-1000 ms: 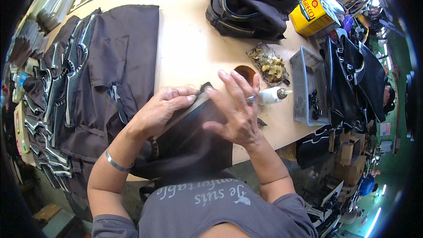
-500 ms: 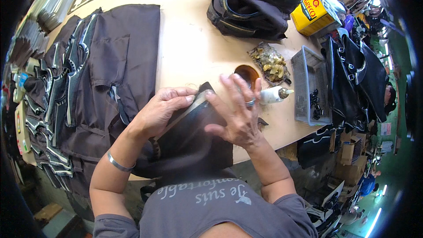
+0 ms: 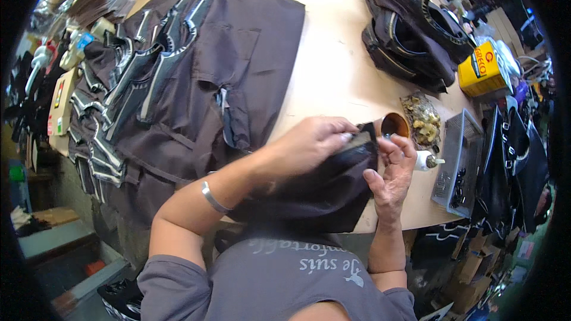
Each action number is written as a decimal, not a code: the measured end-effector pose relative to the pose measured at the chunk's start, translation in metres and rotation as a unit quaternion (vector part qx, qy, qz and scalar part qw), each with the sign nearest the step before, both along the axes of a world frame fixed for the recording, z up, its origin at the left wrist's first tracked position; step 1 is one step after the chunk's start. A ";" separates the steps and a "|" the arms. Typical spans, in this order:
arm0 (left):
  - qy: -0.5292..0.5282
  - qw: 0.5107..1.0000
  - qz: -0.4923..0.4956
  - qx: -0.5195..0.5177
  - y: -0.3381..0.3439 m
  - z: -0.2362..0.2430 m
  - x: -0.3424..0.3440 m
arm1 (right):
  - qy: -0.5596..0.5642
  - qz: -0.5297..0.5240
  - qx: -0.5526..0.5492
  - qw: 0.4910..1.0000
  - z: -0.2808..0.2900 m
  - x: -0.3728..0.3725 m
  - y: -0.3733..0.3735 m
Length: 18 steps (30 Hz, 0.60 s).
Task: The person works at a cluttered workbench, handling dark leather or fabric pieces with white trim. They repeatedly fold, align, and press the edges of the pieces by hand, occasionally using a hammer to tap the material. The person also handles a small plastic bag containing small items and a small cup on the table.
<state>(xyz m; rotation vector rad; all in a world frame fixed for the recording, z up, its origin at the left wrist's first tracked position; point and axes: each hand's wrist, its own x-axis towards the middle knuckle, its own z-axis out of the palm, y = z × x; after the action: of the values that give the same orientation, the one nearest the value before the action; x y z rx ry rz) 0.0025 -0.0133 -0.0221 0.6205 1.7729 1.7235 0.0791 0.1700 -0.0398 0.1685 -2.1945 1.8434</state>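
Head view: left hand pinches the dark fabric panel, lying at its 6 o'clock, presumably to steady the edge. Right hand: thumb and fingers apart; brown cup at its 12 o'clock, apparently for easy reach.

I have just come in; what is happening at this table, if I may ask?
A person at a table holds a dark fabric piece near its upper edge with the left hand. The right hand, half curled, is at its right edge; whether it grips is unclear. A brown bowl and a white bottle are close by, and more dark fabric lies to the left.
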 end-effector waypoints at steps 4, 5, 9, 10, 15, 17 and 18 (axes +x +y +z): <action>0.165 0.984 0.040 -0.047 -0.001 0.014 0.015 | -0.048 -0.011 -0.106 0.993 0.018 0.000 -0.012; 0.177 0.977 0.003 -0.115 -0.007 0.020 0.017 | -0.034 -0.027 -0.120 0.992 0.021 0.001 -0.012; 0.241 0.912 -0.105 -0.314 -0.057 0.015 0.022 | 0.082 -0.131 -0.170 0.973 0.035 0.010 0.000; 0.252 0.894 -0.108 -0.353 -0.069 0.007 0.023 | 0.103 -0.143 -0.158 0.971 0.039 0.012 0.008; 0.359 0.819 0.058 -0.443 -0.109 -0.033 0.028 | 0.179 -0.138 -0.144 0.963 0.056 0.017 0.033; 0.420 0.784 0.073 -0.452 -0.113 -0.047 0.030 | 0.180 -0.180 -0.133 0.958 0.064 0.016 0.032; 0.451 0.764 0.080 -0.454 -0.112 -0.048 0.030 | 0.181 -0.202 -0.128 0.954 0.069 0.015 0.031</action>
<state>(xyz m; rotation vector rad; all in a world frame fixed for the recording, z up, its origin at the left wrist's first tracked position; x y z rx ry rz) 0.0326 -0.1251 -0.0705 0.9052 3.0365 0.3504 0.0937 0.2011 0.0296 0.0000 -1.5894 1.6831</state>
